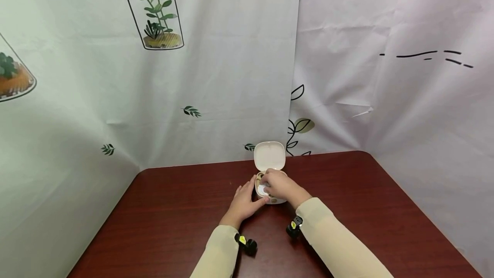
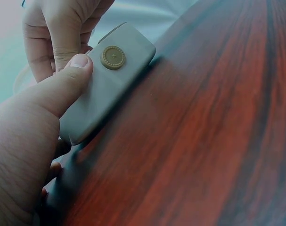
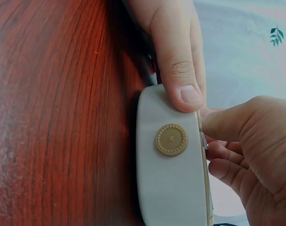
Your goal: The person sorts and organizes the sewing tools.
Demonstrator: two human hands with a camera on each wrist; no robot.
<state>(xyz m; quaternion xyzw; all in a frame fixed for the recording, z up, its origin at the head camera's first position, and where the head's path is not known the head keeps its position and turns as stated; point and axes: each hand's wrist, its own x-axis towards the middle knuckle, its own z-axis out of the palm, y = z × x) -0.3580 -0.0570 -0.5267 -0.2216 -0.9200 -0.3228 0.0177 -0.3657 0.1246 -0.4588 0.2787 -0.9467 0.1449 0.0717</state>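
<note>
A small white case (image 1: 275,200) stands on the table with its lid (image 1: 269,156) raised. A round gold button (image 3: 171,140) marks its front wall. My left hand (image 1: 244,200) holds the case at its left side, thumb on the front edge and the other fingers along the side. Over the open case, my right hand (image 1: 283,185) reaches in with bent fingers. Whether those fingers pinch anything is hidden. A white round surface (image 1: 263,190) and gold-toned parts show inside, too small to identify.
The dark red wooden table (image 1: 185,218) spreads out around the case. Behind it hangs a white cloth (image 1: 231,76) with plant prints, close to the back edge. Each wrist carries a small black camera, the left camera (image 1: 251,247) and the right camera (image 1: 293,230).
</note>
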